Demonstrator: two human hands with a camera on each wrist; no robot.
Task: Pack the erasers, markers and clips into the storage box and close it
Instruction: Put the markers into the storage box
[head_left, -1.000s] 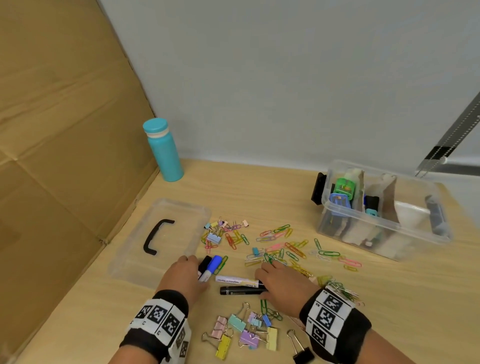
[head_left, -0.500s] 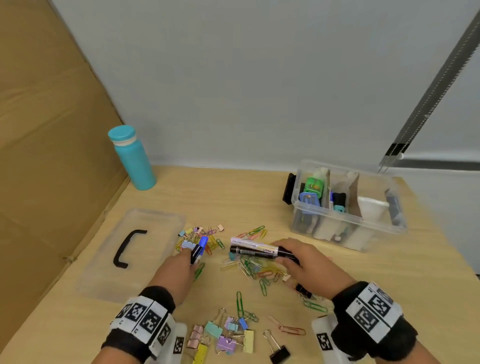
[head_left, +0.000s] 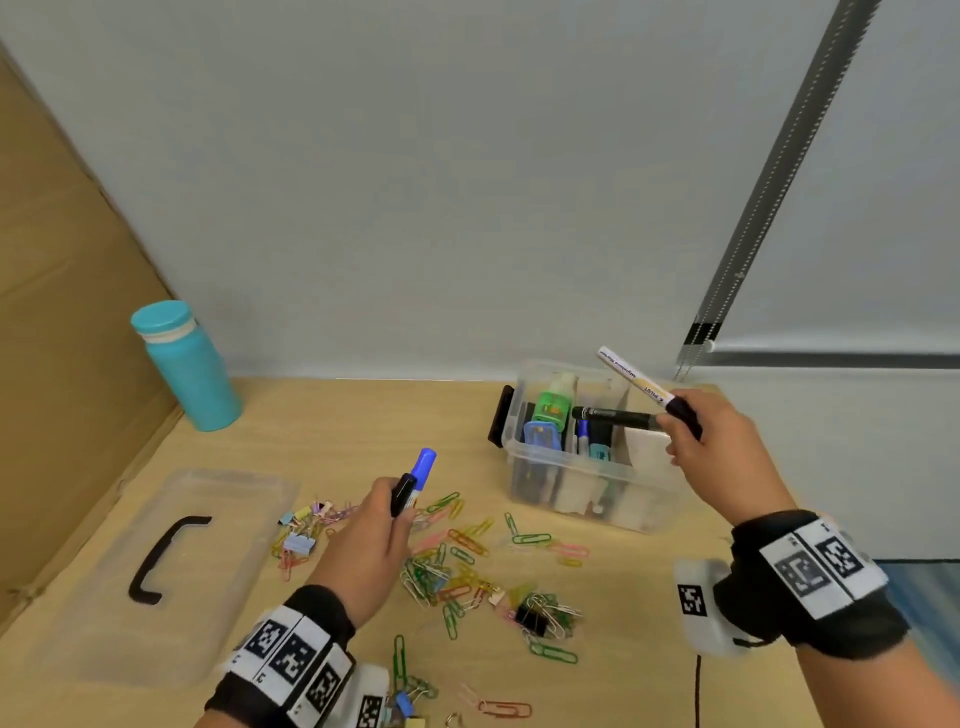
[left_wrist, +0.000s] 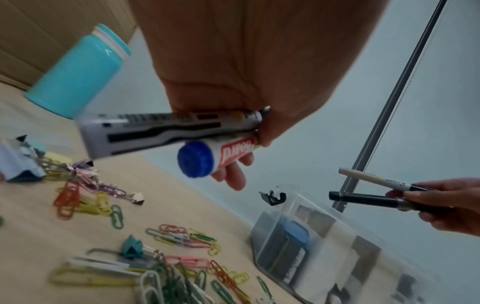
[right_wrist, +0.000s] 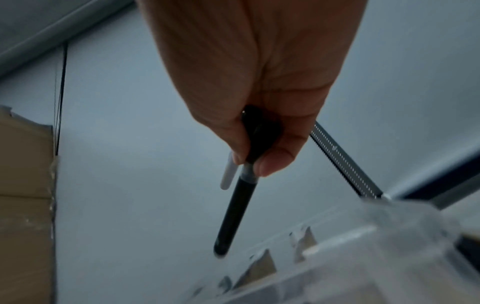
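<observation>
My right hand (head_left: 691, 431) grips two markers above the clear storage box (head_left: 582, 499): a white marker (head_left: 634, 378) angled up and a black marker (head_left: 613, 415) pointing left over the box's compartments. The black marker (right_wrist: 235, 207) hangs over the box rim in the right wrist view. My left hand (head_left: 379, 525) holds two more markers above the table, a blue-capped marker (head_left: 422, 467) and a black-capped one (head_left: 401, 493). The left wrist view shows both, the blue-capped marker (left_wrist: 207, 156) under a grey-and-black barrel (left_wrist: 166, 131). Coloured paper clips (head_left: 457, 551) and binder clips (head_left: 532, 616) lie scattered on the table.
The clear lid (head_left: 171, 561) with a black handle lies flat at the left. A teal bottle (head_left: 187, 364) stands at the back left by a cardboard panel (head_left: 57, 364). The box holds erasers and other items. A grey wall rises behind the table.
Both hands lifted from the table with their markers. The right hand moved up and right to above the box; the left hand rose slightly over the clips.
</observation>
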